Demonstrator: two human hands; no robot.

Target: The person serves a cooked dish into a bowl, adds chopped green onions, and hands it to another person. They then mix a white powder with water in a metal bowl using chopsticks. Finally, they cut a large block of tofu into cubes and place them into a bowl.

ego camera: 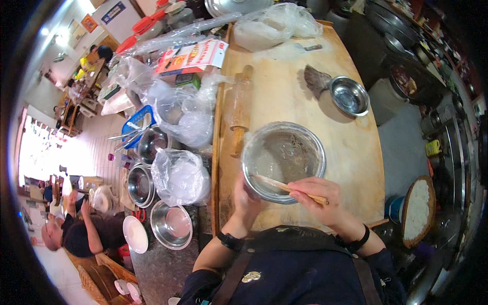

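Note:
A round stainless-steel bowl (322, 152) stands on a wooden board in front of me. Wet, greyish-brown flour paste (284, 154) coats its inside, thicker and lumpier towards the far right. My left hand (247, 202) grips the bowl's near left side, its fingers partly hidden by the wall. In my right hand (320, 196) are wooden chopsticks (276, 183), pointing left across the near rim, their pale-coated tips inside the bowl. Left of the bowl lies a wooden rolling pin (241, 101).
The wooden board (274, 91) also carries a small steel bowl (349, 95), a brush (317, 81), a flour-dusted scraper (310, 47) and a plastic bag (270, 28). Steel bowls (171, 225) and bags (181, 177) crowd the counter at left. A person (84, 228) sits beyond it.

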